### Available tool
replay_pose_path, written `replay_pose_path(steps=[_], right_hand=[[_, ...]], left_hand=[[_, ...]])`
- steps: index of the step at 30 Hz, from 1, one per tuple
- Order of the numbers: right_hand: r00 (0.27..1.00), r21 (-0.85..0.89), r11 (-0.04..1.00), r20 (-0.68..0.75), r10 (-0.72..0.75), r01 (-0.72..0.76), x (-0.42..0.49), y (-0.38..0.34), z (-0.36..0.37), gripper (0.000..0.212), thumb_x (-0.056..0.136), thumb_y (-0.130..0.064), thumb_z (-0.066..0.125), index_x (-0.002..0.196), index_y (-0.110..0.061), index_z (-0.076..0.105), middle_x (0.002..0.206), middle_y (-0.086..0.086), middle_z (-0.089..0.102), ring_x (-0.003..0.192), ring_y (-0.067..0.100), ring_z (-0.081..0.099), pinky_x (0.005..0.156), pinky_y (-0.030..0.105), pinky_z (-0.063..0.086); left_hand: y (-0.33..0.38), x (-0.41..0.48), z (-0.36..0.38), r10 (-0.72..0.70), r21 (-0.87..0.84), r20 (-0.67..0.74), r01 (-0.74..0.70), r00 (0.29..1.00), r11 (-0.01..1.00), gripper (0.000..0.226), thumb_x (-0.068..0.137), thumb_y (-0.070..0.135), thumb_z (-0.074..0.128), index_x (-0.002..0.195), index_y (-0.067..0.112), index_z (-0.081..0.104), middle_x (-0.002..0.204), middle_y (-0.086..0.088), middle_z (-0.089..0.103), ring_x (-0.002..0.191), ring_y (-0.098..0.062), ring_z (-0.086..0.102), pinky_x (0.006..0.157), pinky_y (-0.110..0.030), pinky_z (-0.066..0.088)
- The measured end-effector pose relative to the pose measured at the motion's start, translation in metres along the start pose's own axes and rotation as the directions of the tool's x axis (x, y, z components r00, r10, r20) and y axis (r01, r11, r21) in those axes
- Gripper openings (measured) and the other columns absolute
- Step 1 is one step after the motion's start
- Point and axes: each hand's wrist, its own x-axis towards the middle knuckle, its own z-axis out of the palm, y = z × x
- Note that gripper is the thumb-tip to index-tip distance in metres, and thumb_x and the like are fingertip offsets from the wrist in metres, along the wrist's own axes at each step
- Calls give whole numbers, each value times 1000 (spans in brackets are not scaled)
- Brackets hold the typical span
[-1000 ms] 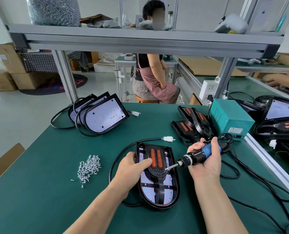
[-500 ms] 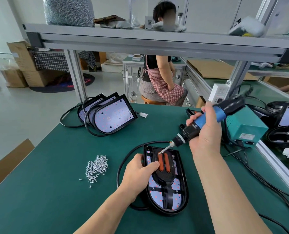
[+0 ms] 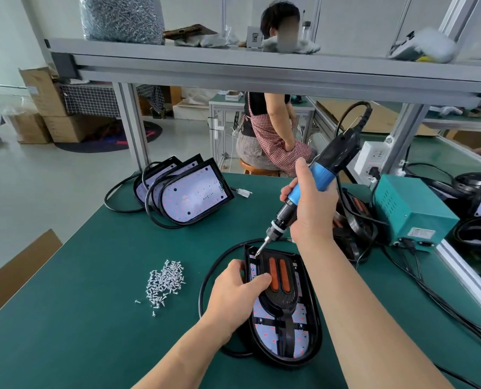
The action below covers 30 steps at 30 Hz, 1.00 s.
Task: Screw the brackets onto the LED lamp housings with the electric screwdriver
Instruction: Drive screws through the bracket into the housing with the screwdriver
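Fingers [image 3: 289,190] of the right hand [image 3: 312,209] are wrapped round the blue grip of the electric screwdriver [image 3: 322,175]. The left hand [image 3: 236,290] grips the left edge of the lamp housing [image 3: 316,341], with its thumb lying over onto the bracket [image 3: 278,300]. That housing lies flat on the green table [image 3: 79,318] right in front, and the bracket sits inside it, orange pads up. The bit tip is down at the housing's far-left corner. I can't make out the screw itself, it's too small.

So the step looks like driving that corner screw. A few tips as I see it:

- The driver leans quite a bit, with the handle tipped away and to the right. I'd stand it straighter over the hole before pulling the trigger, otherwise the bit may cam out and skate across the LED board.
- Press down on the bracket with that thumb so it doesn't creep as the screw bites.
- Mind the black cable [image 3: 205,279] looping round the housing's left side, just beside the left hand. Don't let it lift the edge.

Spare screws [image 3: 166,282] sit in a loose pile to the left, near enough to grab. More housings [image 3: 188,192] lean stacked at the far side, so I'd guess there's plenty left to do.
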Motion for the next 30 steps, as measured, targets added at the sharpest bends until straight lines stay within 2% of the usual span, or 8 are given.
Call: replay_pose_path(steps=[4, 12, 19, 24, 27, 30], right_hand=[[1000, -10, 1000, -4, 3, -3, -1, 2, 1, 27, 89, -27, 76, 99, -15, 53, 59, 1, 55, 46, 16, 56, 48, 26, 50], [1000, -9, 1000, 5, 4, -4, -5, 4, 1, 25, 90, -25, 75, 96, -16, 53, 60, 0, 54, 46, 16, 55, 48, 26, 49], [987, -43, 997, 153, -53, 61, -12, 2, 7, 20, 90, -23, 73, 92, -16, 54, 60, -2, 54, 48, 18, 54, 49, 30, 48], [975, -58, 992, 199, -97, 110, -22, 1, 12, 22, 87, -20, 72, 99, -10, 57, 82, 12, 54, 48, 20, 52, 50, 31, 48], [978, -65, 991, 182, -103, 117, -26, 2, 13, 18, 85, -19, 72, 96, -14, 58, 70, 8, 55, 47, 19, 53, 50, 31, 49], [980, -49, 991, 162, -114, 123, -27, 1, 13, 17, 83, -14, 70, 90, -16, 55, 61, 3, 53, 44, 17, 50, 49, 28, 47]], left_hand=[[-2, 1, 0, 3, -7, -1, -3, 1000, 1000, 52, 59, 54, 69, 100, 22, 65, 96, 4, 77, 93, -20, 73, 91, -50, 56], [-1, 1, 0, 7, 0, 1, -7, 1000, 1000, 54, 58, 56, 68, 100, 23, 64, 96, 5, 76, 93, -20, 72, 91, -49, 56], [-1, 1, 0, 6, -9, 15, -6, 1000, 1000, 59, 58, 57, 68, 106, 23, 63, 100, 5, 76, 96, -20, 72, 92, -48, 56], [-1, 2, 0, -7, -18, 22, 8, 1000, 1000, 65, 57, 58, 67, 112, 23, 62, 105, 4, 75, 100, -21, 71, 95, -47, 55], [-2, 2, 1, -5, -20, 24, 5, 1000, 1000, 67, 58, 58, 67, 114, 22, 61, 107, 4, 75, 101, -21, 71, 95, -47, 54], [-3, 3, 1, 5, -12, 8, -5, 1000, 1000, 57, 59, 57, 68, 104, 21, 64, 99, 3, 76, 97, -23, 72, 92, -50, 55]])
